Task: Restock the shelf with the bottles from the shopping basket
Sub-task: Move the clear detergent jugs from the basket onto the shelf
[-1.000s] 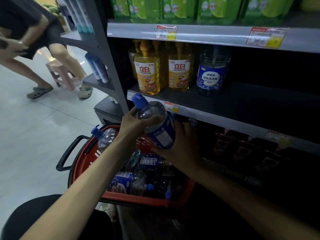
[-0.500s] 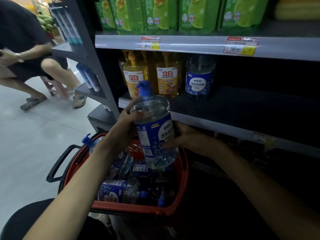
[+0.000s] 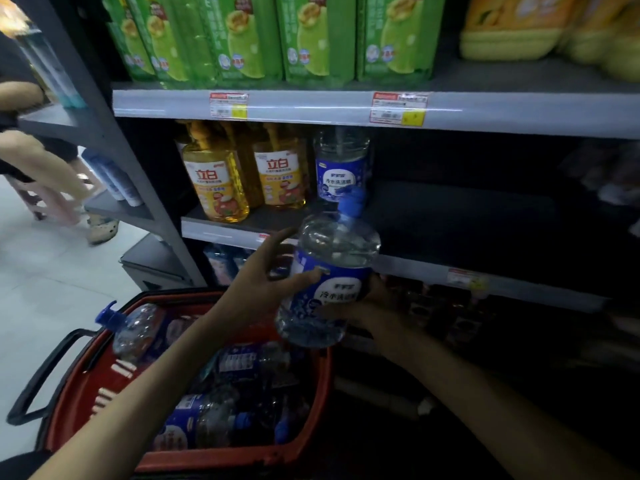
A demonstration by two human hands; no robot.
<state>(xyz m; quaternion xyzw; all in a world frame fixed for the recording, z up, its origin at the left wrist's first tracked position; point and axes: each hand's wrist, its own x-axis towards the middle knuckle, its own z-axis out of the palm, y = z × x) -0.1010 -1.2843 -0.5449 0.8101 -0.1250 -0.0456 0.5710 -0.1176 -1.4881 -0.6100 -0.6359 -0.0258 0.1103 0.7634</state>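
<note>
You can read the brand 立白 in large red characters on the label of the yellow plastic pump bottle (image 3: 216, 183) at the left of the dark middle shelf (image 3: 450, 216), and again on the second yellow pump bottle (image 3: 281, 174) beside it. Next to them, the clear plastic bottle with a blue label (image 3: 341, 168) reads 冷水洗洁精 in white. The clear blue-capped plastic bottle (image 3: 332, 271) you hold carries the same white line, blurred. The print on the red-and-yellow price tags (image 3: 228, 105) is too blurred to read.
</note>
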